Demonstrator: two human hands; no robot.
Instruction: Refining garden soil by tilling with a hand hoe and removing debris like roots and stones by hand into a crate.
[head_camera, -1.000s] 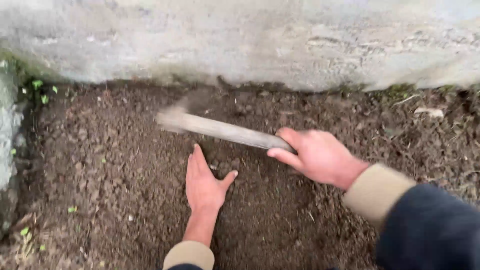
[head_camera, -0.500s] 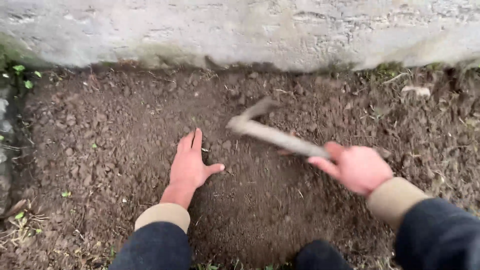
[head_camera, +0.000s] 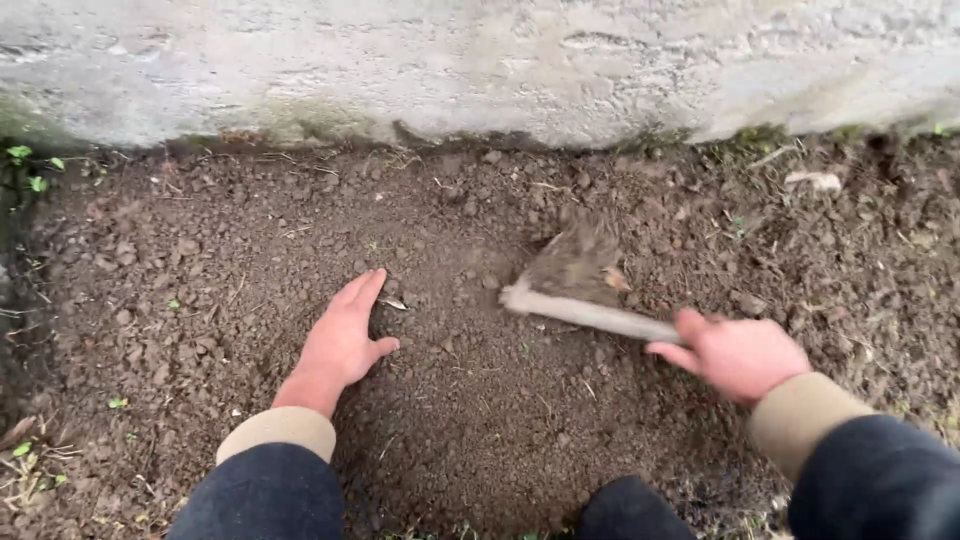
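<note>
My right hand (head_camera: 738, 354) grips the pale wooden handle of a small hand hoe (head_camera: 585, 313). The hoe's head is blurred and sits down at the loose brown soil (head_camera: 470, 400), just right of centre. My left hand (head_camera: 343, 337) lies flat on the soil with its fingers together, palm down, a little left of the hoe's head and apart from it. Both arms wear dark sleeves with tan cuffs.
A rough grey concrete wall (head_camera: 480, 60) runs across the top edge of the bed. Small green weeds (head_camera: 30, 170) grow at the far left. Clods and dry stems litter the soil at the right (head_camera: 815, 180). A dark knee shows at the bottom (head_camera: 625, 510).
The hoe has swung from raised over the left hand, across to the right and down into the soil. My left hand has stayed flat on the ground.
</note>
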